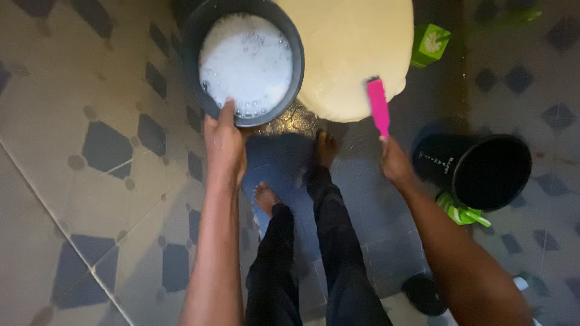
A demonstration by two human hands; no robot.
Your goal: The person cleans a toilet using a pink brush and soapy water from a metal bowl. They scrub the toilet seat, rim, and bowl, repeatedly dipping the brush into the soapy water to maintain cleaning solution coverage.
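On the left, the left hand [223, 142] grips the near rim of a dark round bowl [196, 36], thumb hooked over the edge, fingers hidden beneath it. The bowl is full of white foamy water [246, 63] and sits above the patterned tile floor [90, 151], just beside a large cream-coloured rounded cloth [344, 48] to its right. Lower down, between the arms, the person's bare feet [326, 148] stand on wet tiles. Further right, the right hand [394, 160] is closed around the lower end of a pink brush [379, 107], whose long axis runs nearly straight up the view, its far end pointing away from the person and resting on the cloth's edge. Right of that hand a black bucket [489, 172] lies on its side, with a green object [462, 212] just below it.
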